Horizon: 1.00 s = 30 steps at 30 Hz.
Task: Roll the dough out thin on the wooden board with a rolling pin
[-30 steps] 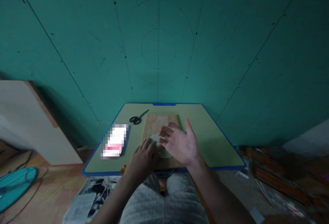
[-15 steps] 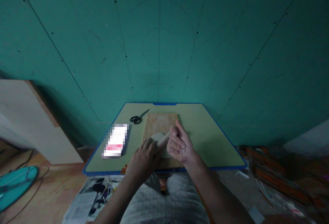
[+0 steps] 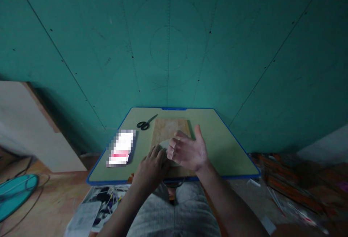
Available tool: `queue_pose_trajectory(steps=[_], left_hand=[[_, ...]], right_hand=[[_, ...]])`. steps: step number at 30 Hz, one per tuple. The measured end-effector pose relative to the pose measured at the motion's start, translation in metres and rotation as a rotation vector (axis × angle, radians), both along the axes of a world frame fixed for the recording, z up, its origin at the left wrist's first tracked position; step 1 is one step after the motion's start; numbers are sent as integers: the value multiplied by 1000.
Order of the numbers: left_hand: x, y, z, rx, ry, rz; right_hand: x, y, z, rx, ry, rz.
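A pale flat piece of dough (image 3: 164,143) lies on a wooden board (image 3: 169,126) in the middle of a low green table with a blue rim (image 3: 227,150). My left hand (image 3: 151,167) rests knuckles up on the dough's near left edge, fingers curled; what is under it is hidden. Over the right part of the dough hovers my right hand (image 3: 188,150), floured palm turned toward me, fingers spread, thumb up, holding nothing. It hides much of the dough.
Black scissors (image 3: 146,123) lie at the table's back left, with a white and pink packet (image 3: 121,148) in front of them. A green wall stands close behind. On the floor: a white box (image 3: 32,131), a teal fan (image 3: 13,193), papers (image 3: 89,209), clutter (image 3: 293,188).
Half a second ago my right hand was curled around a thin rolling pin over the dough. It has since spread wide and the pin is out of sight. My left hand stayed put.
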<state>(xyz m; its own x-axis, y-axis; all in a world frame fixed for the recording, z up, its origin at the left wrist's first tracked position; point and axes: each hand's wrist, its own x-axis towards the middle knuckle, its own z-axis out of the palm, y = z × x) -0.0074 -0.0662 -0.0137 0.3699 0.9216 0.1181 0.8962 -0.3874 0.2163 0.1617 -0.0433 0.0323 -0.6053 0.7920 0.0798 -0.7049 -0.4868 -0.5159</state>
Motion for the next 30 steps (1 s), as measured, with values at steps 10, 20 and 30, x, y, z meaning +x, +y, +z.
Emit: queue_pose_trajectory(steps=[10, 20, 30], left_hand=[[11, -1, 0, 21, 66, 136], [13, 5, 0, 29, 42, 128], [9, 17, -9, 119, 27, 64]], right_hand=[[9, 30, -15, 481, -732, -393], [37, 1, -59, 882, -1411, -799], [12, 16, -45, 783, -1070, -913]])
